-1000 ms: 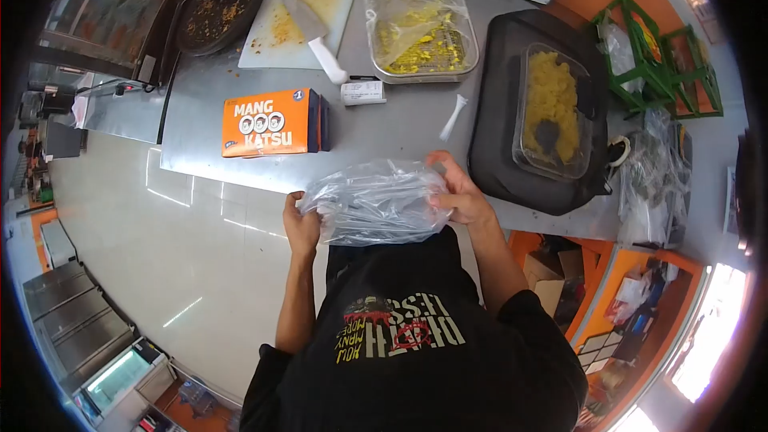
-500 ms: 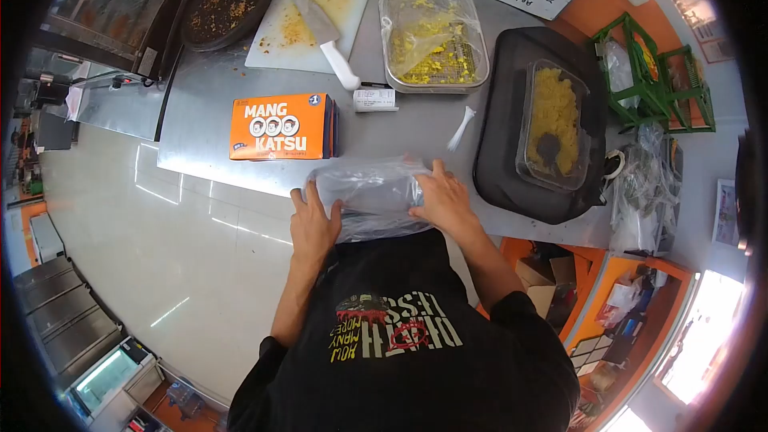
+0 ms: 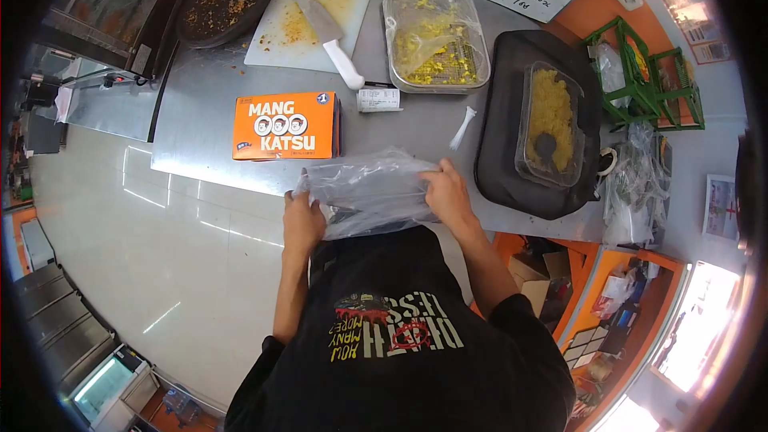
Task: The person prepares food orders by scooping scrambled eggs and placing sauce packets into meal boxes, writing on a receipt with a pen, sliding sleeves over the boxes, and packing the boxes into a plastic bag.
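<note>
A clear plastic bag (image 3: 370, 184) stretches between my two hands, just in front of my body at the near edge of the table. My left hand (image 3: 304, 220) is closed on its left side, fingers pinching the film. On the other side my right hand (image 3: 446, 194) grips the bag's right edge between thumb and fingers. Something dark shows through the lower left part of the bag; I cannot make out what it is. Just beyond the bag stands an orange Mang Katsu box (image 3: 286, 126). A small bundle of white zip ties (image 3: 462, 128) lies to the right.
A knife (image 3: 318, 22) rests on the white cutting board (image 3: 268, 44). Nearby are a dark round pan (image 3: 196, 28), a receipt (image 3: 378, 99), a plastic-covered tray with yellow bits (image 3: 392, 72), and a black lid (image 3: 500, 104) under a container of yellow crumbs (image 3: 552, 100). Green racks (image 3: 632, 100) stand right.
Both hands have shifted slightly outward, drawing the bag wider and flatter between them. My left fingers have closed more tightly on the film. The view has tilted slightly.
</note>
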`<action>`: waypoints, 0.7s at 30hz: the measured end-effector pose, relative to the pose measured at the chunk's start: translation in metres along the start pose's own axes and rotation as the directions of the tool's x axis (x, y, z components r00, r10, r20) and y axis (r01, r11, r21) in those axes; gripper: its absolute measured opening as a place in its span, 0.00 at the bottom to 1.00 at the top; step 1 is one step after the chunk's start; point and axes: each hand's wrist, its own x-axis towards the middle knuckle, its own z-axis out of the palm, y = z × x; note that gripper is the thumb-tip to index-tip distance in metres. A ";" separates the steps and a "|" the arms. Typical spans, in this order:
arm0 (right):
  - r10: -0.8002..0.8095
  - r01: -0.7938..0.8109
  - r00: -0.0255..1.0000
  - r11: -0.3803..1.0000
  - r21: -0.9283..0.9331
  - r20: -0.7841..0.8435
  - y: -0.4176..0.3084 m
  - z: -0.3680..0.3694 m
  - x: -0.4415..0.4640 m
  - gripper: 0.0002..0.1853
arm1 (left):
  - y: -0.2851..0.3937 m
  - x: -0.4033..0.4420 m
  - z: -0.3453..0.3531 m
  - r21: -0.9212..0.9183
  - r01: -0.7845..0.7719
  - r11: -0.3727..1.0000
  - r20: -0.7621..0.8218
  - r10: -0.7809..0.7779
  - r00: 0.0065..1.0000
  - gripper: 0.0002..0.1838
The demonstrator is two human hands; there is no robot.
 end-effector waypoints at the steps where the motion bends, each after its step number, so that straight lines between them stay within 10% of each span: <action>1: 0.037 -0.051 0.997 0.978 -0.202 -0.072 -0.004 0.002 -0.002 0.15 | 0.009 0.000 0.003 -0.021 0.048 0.999 0.002 -0.048 0.999 0.28; 8: 0.131 -0.115 0.973 0.989 -0.093 0.188 -0.026 -0.038 -0.001 0.36 | -0.025 0.012 0.011 -0.276 -0.075 0.958 0.178 0.127 0.976 0.19; 11: 0.227 -0.144 0.919 0.954 -0.262 0.322 -0.029 -0.040 -0.001 0.41 | -0.011 0.002 0.002 -0.039 -0.077 0.996 0.167 0.082 0.982 0.26; 15: 0.056 0.031 0.959 0.954 -0.298 0.279 -0.035 -0.048 -0.006 0.40 | 0.023 0.000 -0.014 0.217 -0.028 0.976 0.219 -0.021 0.975 0.37; 21: -0.094 0.083 0.994 0.983 -0.161 -0.063 -0.021 -0.023 0.008 0.23 | 0.013 0.013 -0.019 0.087 -0.235 0.968 0.236 0.209 0.949 0.36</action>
